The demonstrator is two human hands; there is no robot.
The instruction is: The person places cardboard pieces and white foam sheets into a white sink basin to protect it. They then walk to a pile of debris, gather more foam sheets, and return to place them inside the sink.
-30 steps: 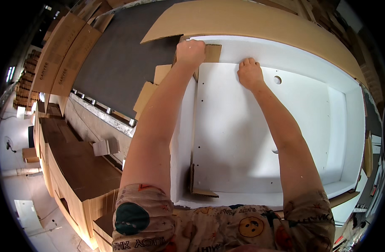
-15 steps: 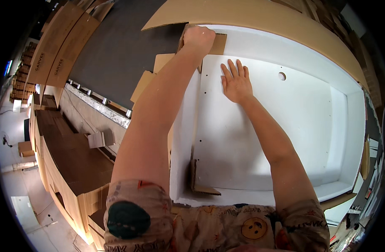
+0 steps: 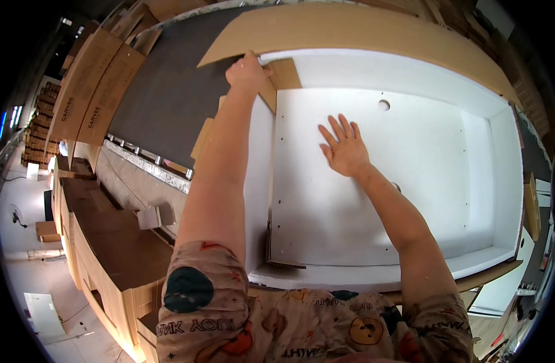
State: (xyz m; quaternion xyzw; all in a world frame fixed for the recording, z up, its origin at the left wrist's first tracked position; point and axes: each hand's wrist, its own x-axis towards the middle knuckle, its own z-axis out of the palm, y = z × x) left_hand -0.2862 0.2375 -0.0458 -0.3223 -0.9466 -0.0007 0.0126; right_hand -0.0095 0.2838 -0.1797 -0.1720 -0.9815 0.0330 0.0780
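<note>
White panel (image 3: 326, 212): right hand (image 3: 345, 150) farther from far edge than before.

Dark grey conveyor belt (image 3: 162, 100), open cardboard box (image 3: 350, 27) lying on it

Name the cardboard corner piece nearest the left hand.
The far corner piece, beside the left hand; the near corner piece lies well away.

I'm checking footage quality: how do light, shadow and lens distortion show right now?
Head view, middle: a soft grey shadow lies on the white panel below the right hand; head view, far left: bright light patches look washed out; head view, top: the cardboard flap looks bowed, likely from fisheye bending.
</note>
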